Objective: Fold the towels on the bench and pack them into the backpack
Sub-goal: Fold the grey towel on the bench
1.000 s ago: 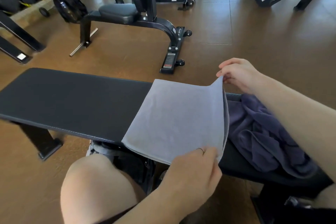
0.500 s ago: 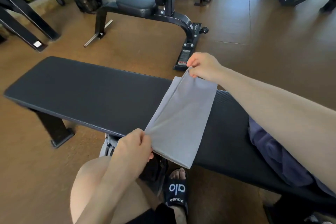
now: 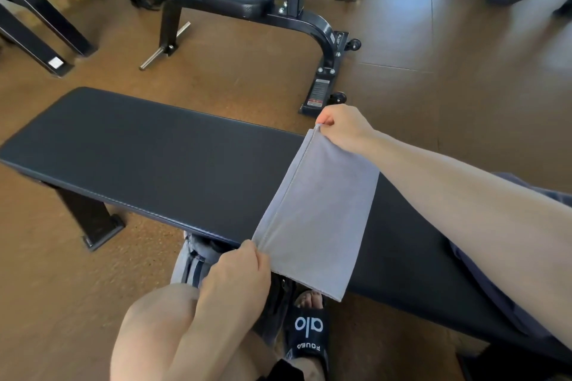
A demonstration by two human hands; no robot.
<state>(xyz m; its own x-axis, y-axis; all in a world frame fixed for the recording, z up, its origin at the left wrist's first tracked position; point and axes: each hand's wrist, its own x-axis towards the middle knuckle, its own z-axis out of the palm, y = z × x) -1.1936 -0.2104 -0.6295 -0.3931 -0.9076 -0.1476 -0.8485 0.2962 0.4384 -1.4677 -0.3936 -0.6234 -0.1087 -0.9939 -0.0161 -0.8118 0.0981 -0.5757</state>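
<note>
A: Pinching the near corner of the grey towel [image 3: 318,210], the left hand [image 3: 238,281] sits at the front edge of the counter [image 3: 148,158], fingers curled tight on the cloth. Agreed?

B: Yes. Go right from there and the towel is a folded strip laid straight across the counter, its long axis running from the near edge to the far edge, the near end hanging a little past the front edge.

A: And the right hand [image 3: 343,128]?

B: It pinches the far corner of the towel's left-hand edge, at the far edge of the counter. So both hands are clamped on that one edge, one at each end of the long axis.

A: Which way does the next fold go, then?

B: My guess is end to end, along that axis. The right hand would carry the far end toward the left hand, or the reverse.

A: Anything further right?

B: A dark blue towel [image 3: 495,288] lies on the right end of the counter, mostly hidden under the right forearm. I cannot pick out the backpack with any certainty.
</note>
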